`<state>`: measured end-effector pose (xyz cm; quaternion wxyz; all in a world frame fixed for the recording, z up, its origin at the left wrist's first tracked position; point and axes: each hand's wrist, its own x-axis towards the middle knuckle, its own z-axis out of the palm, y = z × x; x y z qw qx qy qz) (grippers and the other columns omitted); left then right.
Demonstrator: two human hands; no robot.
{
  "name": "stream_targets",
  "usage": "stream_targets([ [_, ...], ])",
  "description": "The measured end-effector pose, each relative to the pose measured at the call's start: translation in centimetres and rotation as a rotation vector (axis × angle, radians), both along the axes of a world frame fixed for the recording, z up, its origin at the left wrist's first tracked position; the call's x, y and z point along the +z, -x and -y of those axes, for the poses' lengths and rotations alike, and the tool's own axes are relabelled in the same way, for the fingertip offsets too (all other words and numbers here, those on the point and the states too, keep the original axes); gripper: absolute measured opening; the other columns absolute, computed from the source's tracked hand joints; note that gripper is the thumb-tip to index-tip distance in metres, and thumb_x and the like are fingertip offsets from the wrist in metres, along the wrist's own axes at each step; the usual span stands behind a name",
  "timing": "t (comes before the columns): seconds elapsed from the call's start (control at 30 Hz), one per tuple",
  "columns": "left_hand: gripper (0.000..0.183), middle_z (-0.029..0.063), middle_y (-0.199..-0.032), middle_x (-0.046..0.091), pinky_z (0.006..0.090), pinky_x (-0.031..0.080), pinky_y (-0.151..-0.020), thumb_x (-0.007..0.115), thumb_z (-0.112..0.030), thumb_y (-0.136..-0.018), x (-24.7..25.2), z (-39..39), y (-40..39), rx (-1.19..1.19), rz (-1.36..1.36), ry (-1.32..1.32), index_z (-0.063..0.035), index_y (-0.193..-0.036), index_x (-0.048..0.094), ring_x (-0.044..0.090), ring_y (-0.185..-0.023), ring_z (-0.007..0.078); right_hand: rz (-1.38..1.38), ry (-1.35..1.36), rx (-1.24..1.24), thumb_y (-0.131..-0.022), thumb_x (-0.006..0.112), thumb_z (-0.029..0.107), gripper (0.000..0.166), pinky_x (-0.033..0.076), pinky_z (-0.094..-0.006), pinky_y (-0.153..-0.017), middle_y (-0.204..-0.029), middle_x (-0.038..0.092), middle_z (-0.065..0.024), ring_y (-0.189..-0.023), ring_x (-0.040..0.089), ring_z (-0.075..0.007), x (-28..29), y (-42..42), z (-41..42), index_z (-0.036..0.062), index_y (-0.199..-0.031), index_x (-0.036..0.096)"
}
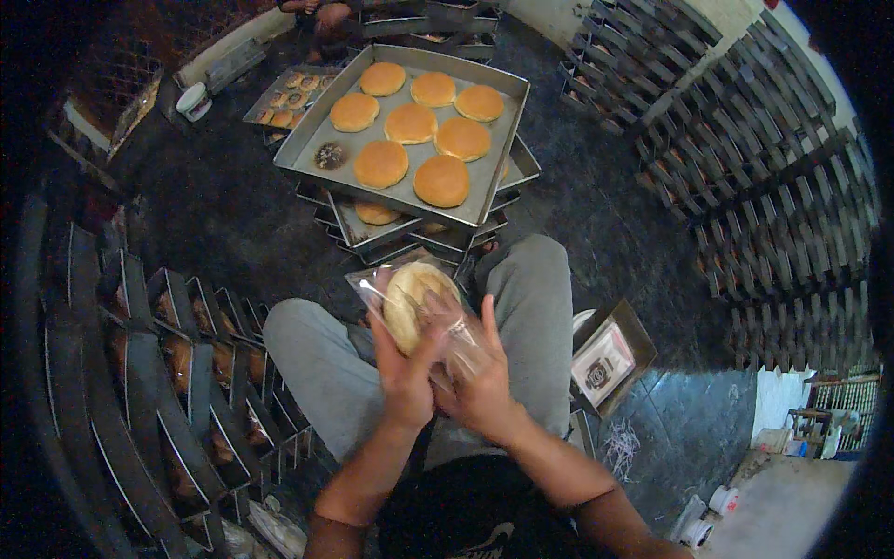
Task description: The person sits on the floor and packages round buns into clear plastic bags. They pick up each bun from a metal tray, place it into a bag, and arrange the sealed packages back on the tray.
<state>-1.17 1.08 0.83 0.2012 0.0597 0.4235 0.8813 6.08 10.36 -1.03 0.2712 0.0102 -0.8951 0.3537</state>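
Above my lap, a round bun (401, 314), pale side showing, sits inside a clear plastic bag (364, 281). My left hand (405, 388) grips the bagged bun from the left and below. On the other side, my right hand (482, 391) holds the bag's near end, its fingers lying over the bun and its thumb raised. Plastic glare and blur hide whether those fingers are inside the bag. Beyond my knees, a metal baking tray (391, 187) carries several golden buns (411, 124) and has a dark scorched spot near its left corner.
More trays (370, 241) are stacked crookedly beneath it. Tray stacks (188, 377) rise close on my left, and tall ones (761, 189) stand right. Beside my right knee lies an open box (646, 342) with printed plastic packaging (604, 363). Another person (325, 17) is at the far edge.
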Motion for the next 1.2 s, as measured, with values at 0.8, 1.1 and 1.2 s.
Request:
stream_targets([
  [0.8,0.036,0.0155,-0.121,0.069,0.0381,0.050,-0.101,0.065,-0.029,-0.098,-9.1,-3.4,-2.3,-0.339,-0.325,0.573,-0.0039,-0.124,0.068,0.066,-0.114,0.0292,-0.104,0.663,-0.485,-0.091,0.067,-0.007,0.015,0.057,-0.0246,-0.057,-0.117,0.070,-0.0214,-0.076,0.070,-0.0157,-1.5,-8.8,-9.2,-0.0036,-0.104,0.072],
  [1.1,0.012,0.0089,-0.098,0.069,0.0320,0.051,-0.087,0.071,-0.011,-0.095,-5.5,-8.5,-3.3,0.012,-0.570,0.406,-0.0015,-0.098,0.067,0.065,-0.093,0.0187,-0.115,0.743,-0.496,-0.094,0.071,0.005,0.009,0.046,-0.0198,-0.049,-0.089,0.072,-0.0092,-0.057,0.059,-0.0067,-0.9,-8.3,-10.7,-0.0017,-0.100,0.069],
  [1.2,0.017,0.0030,-0.097,0.069,0.0271,0.052,-0.080,0.071,-0.017,-0.098,-6.1,-6.5,-2.3,-0.120,-0.133,0.330,-0.0016,-0.104,0.067,0.065,-0.086,0.0116,0.061,1.021,-0.581,-0.094,0.074,0.012,0.011,0.038,-0.0198,-0.043,-0.073,0.069,-0.0003,-0.052,0.053,-0.0018,2.0,-9.8,-11.1,0.0032,-0.092,0.068],
])
